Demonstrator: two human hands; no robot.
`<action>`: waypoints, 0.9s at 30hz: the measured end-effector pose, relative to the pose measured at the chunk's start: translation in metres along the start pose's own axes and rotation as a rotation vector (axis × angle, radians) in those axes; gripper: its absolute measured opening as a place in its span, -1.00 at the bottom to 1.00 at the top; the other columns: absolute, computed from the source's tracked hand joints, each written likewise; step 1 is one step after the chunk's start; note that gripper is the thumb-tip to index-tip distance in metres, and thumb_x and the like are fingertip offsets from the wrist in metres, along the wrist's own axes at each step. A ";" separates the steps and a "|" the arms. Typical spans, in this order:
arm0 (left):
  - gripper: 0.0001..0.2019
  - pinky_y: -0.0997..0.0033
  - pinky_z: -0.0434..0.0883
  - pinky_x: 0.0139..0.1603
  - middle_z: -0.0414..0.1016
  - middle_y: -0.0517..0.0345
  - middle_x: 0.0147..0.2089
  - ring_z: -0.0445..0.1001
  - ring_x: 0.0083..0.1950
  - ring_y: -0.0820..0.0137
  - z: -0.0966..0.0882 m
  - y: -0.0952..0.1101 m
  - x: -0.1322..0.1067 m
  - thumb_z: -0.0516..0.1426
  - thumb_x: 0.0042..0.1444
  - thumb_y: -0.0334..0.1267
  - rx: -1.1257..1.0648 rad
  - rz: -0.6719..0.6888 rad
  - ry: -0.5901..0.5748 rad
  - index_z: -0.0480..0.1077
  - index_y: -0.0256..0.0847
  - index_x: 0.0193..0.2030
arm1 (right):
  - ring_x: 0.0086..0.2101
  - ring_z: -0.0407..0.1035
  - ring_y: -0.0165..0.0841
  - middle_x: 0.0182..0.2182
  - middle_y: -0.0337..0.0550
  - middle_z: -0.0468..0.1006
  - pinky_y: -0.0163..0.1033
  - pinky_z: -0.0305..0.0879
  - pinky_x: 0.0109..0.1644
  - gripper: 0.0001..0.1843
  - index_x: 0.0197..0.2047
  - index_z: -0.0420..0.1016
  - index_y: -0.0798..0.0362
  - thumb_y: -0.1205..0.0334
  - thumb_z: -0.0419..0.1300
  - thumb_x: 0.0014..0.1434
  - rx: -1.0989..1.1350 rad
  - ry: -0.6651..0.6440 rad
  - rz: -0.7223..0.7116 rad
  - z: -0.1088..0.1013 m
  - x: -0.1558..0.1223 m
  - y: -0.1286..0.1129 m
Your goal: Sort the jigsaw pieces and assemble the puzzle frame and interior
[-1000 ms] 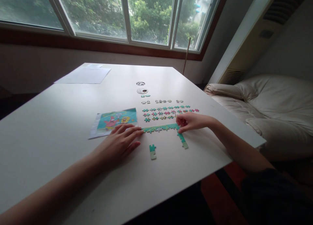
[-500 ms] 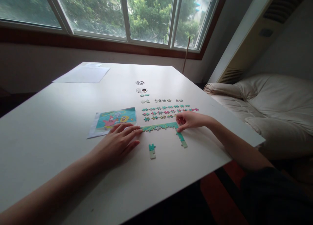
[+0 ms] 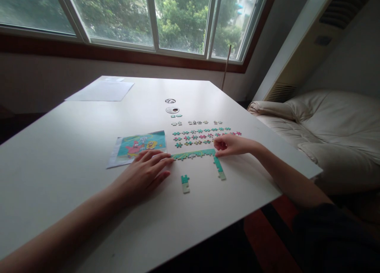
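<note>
My left hand [image 3: 141,174] lies flat on the white table [image 3: 74,154], fingers stretched out, fingertips touching the left end of a joined green strip of puzzle pieces [image 3: 194,154]. My right hand [image 3: 230,145] rests at the strip's right corner with fingers curled and pressed on the pieces. A short joined column [image 3: 219,169] runs down from that corner. A separate two-piece bit [image 3: 185,184] lies nearer me. A cartoon reference picture [image 3: 139,147] lies just beyond my left hand.
Rows of loose puzzle pieces [image 3: 204,135] lie behind the strip. Two round cable holes [image 3: 172,109] and a white sheet of paper [image 3: 100,91] sit farther back. The table's right edge drops off beside a pale cushioned sofa [image 3: 332,126]. Windows run along the far wall.
My right hand has drawn slightly back and up at the strip's corner, and the short column now sits a little more upright. My left hand has stayed in place.
</note>
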State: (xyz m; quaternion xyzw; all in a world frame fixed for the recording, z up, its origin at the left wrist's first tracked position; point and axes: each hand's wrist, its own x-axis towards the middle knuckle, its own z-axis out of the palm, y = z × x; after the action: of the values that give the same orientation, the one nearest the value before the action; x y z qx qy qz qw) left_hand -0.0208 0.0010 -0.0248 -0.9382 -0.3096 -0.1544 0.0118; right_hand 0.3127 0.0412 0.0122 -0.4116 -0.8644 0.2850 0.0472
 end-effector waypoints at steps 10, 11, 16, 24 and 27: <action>-0.68 0.08 0.18 0.10 0.38 0.03 0.08 0.23 0.11 0.15 -0.003 0.004 0.001 -0.06 0.25 -0.16 0.005 -0.011 -0.004 0.30 -0.17 0.09 | -0.44 0.20 -0.46 -0.48 -0.26 0.30 -0.36 0.11 -0.40 -0.76 -0.36 0.31 0.09 0.09 0.18 0.03 -0.045 -0.014 -0.009 -0.009 -0.007 -0.005; -0.68 0.08 0.18 0.10 0.38 0.02 0.08 0.23 0.11 0.15 -0.004 0.004 0.001 -0.05 0.25 -0.17 0.004 -0.012 -0.005 0.31 -0.17 0.08 | -0.41 0.22 -0.44 -0.44 -0.23 0.32 -0.35 0.13 -0.37 -0.73 -0.30 0.33 0.09 0.06 0.18 0.03 -0.061 -0.032 -0.001 -0.011 -0.009 -0.006; -0.69 0.08 0.19 0.11 0.38 0.03 0.08 0.24 0.11 0.15 -0.005 0.004 0.002 -0.04 0.25 -0.18 -0.005 -0.012 0.004 0.31 -0.15 0.07 | -0.31 0.27 -0.33 -0.25 -0.11 0.39 -0.28 0.18 -0.27 -0.44 -0.02 0.31 0.04 -0.11 0.20 -0.01 -0.163 -0.067 0.072 -0.010 -0.020 -0.020; -0.69 0.08 0.18 0.11 0.38 0.03 0.08 0.23 0.12 0.15 -0.004 0.004 0.001 -0.03 0.24 -0.18 -0.009 -0.008 -0.001 0.31 -0.16 0.08 | -0.13 0.30 -0.17 -0.06 -0.02 0.39 -0.22 0.18 -0.14 -0.29 0.09 0.22 0.03 -0.19 0.19 -0.05 -0.231 -0.055 0.117 0.004 -0.028 -0.040; -0.70 0.07 0.18 0.11 0.38 0.03 0.09 0.23 0.12 0.15 -0.004 0.003 0.001 -0.04 0.25 -0.19 -0.006 0.000 -0.003 0.31 -0.17 0.07 | -0.11 0.29 -0.17 -0.07 -0.02 0.39 -0.22 0.17 -0.12 -0.29 0.10 0.22 0.03 -0.15 0.21 -0.05 -0.208 -0.076 0.121 0.004 -0.027 -0.037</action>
State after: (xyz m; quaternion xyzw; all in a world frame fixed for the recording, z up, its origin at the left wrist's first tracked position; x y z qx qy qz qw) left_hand -0.0194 -0.0011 -0.0206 -0.9384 -0.3093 -0.1540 0.0087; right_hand 0.3035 0.0012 0.0327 -0.4546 -0.8640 0.2115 -0.0457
